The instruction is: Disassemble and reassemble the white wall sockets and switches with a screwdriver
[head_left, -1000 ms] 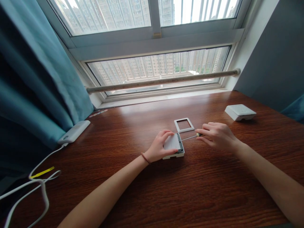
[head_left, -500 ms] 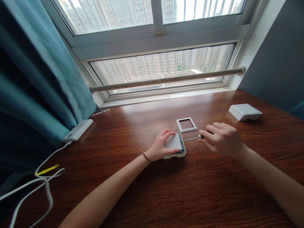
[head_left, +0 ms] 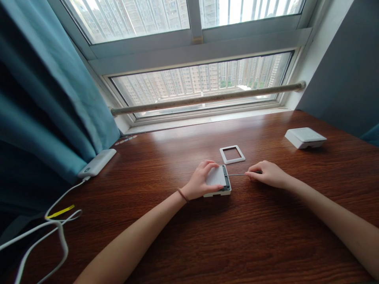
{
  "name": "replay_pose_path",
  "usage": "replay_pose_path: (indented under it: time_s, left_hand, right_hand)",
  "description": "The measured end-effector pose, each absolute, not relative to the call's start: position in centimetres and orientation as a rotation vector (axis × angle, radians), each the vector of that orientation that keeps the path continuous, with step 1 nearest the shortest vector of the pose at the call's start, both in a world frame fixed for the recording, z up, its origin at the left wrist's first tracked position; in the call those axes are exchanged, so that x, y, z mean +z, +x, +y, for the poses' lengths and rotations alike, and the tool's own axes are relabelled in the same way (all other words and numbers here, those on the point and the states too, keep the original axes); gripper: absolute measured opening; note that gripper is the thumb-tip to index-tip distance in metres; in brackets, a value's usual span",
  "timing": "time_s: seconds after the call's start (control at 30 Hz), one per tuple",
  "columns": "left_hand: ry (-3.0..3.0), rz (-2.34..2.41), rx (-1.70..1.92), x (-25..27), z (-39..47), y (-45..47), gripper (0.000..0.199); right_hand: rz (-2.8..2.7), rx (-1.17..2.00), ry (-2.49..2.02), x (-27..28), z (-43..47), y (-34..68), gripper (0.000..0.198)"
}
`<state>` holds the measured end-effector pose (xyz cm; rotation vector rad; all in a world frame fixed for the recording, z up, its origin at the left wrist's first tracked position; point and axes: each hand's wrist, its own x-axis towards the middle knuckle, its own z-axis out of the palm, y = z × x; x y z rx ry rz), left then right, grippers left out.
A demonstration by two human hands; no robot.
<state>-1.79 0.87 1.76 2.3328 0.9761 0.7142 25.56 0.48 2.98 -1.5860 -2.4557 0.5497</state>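
My left hand [head_left: 197, 184] grips a white wall switch [head_left: 217, 176] on the wooden table, thumb on the near side and fingers on the far side. A grey edge with small fittings shows along the switch's right side. My right hand [head_left: 265, 173] is closed around a screwdriver [head_left: 236, 174], held almost level. Its thin metal shaft points left, and the tip meets the grey edge of the switch. The fingers cover most of the handle. Just beyond the switch lies a white square frame [head_left: 232, 161], flat on the table.
A second white switch box [head_left: 306, 136] sits at the far right of the table [head_left: 189, 244]. On the left, a white power bank [head_left: 99, 161] with a white cable [head_left: 62, 236] and yellow tie lies beside the blue curtain [head_left: 68, 79]. A window rail crosses behind.
My right hand has lowered and changed its hold, fingers now drawn together nearer the shaft and covering more of the handle. The left hand and the switch have stayed in place.
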Motion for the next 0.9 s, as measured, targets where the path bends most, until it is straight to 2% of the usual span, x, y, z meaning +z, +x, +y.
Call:
replay_pose_path:
  time_s: [0.1,0.17,0.37,0.5,0.6,0.8,0.9]
  left_hand:
    - [2.338,0.981,0.713,1.8,0.9,-1.8,0.055]
    - [2.343,0.981,0.713,1.8,0.9,-1.8,0.056]
    - [2.351,0.987,0.72,1.5,0.9,-1.8,0.059]
    - [2.358,0.987,0.717,1.5,1.0,-1.8,0.059]
    - [2.354,0.985,0.722,1.5,0.9,-1.8,0.059]
    - [2.351,0.979,0.726,1.7,0.9,-1.8,0.058]
    - [2.354,0.977,0.723,1.8,0.9,-1.8,0.057]
  right_hand:
    - [-2.451,0.65,-1.515,2.5,0.8,25.7,0.044]
    - [-2.479,0.577,-1.494,2.3,0.7,25.7,0.044]
    - [-2.478,-0.358,-1.335,2.8,-0.4,25.8,0.032]
    - [-2.436,-0.646,-1.159,3.5,-1.2,25.8,0.027]
    - [-2.435,-0.569,-1.239,3.3,-1.3,25.7,0.029]
    - [-2.371,0.065,-1.501,1.8,0.0,25.6,0.034]
    - [-2.383,0.277,-1.541,1.6,0.6,25.6,0.036]
